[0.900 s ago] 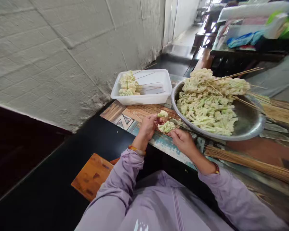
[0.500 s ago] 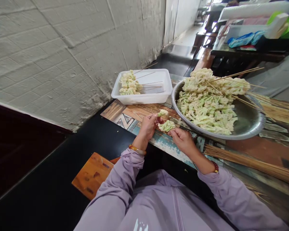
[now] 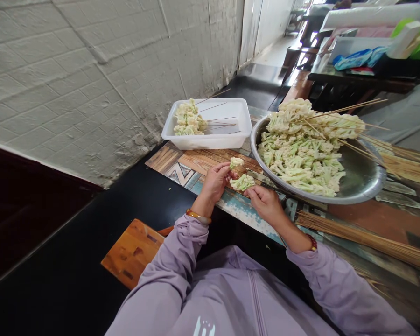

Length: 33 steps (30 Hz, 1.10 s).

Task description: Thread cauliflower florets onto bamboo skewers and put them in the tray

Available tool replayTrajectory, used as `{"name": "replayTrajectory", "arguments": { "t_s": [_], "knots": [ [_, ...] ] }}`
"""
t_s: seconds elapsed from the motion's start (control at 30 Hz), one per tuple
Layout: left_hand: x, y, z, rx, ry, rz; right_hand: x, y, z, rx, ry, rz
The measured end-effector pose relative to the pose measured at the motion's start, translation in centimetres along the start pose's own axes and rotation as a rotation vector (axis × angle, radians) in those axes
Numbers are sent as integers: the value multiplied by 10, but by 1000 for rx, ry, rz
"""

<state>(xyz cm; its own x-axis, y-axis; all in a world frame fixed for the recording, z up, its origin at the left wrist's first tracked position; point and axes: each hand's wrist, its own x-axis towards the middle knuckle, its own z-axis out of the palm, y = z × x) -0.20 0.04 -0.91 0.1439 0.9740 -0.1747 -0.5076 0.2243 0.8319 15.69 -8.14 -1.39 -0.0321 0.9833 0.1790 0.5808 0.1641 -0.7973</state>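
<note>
My left hand (image 3: 215, 184) pinches a small cauliflower floret (image 3: 236, 162) between thumb and fingertips, above the table edge. Just below it is a larger cauliflower piece (image 3: 242, 182), with the closed fingers of my right hand (image 3: 265, 201) at its right end. A thin stick end shows under my right wrist, so this piece appears to be on a skewer; most of the stick is hidden by the hand. Beyond my right hand stands a metal bowl (image 3: 366, 189) heaped with cauliflower florets (image 3: 303, 158). Several skewered cauliflower pieces (image 3: 189, 117) lie in a white plastic tub (image 3: 210, 142).
A bundle of bare bamboo skewers (image 3: 364, 235) lies on the patterned table (image 3: 203, 161) at right. Loaded skewers (image 3: 339, 123) rest across the bowl. A wooden stool (image 3: 135, 252) stands at lower left, a pale wall (image 3: 108, 84) behind. Another table (image 3: 357, 77) holds boxes.
The view has shifted very slightly. Both hands stay almost in place, and the small floret in my left hand is turned a little more upright.
</note>
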Motion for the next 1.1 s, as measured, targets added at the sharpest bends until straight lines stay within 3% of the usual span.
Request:
{"name": "replayTrajectory", "arguments": {
  "t_s": [0.53,1.1],
  "knots": [
    [0,2,-1,27,-100,-5,0,0,-1,-16,16,-24],
    [-2,5,0,42,-69,-30,-1,-2,-1,6,-5,-10]
  ]
}}
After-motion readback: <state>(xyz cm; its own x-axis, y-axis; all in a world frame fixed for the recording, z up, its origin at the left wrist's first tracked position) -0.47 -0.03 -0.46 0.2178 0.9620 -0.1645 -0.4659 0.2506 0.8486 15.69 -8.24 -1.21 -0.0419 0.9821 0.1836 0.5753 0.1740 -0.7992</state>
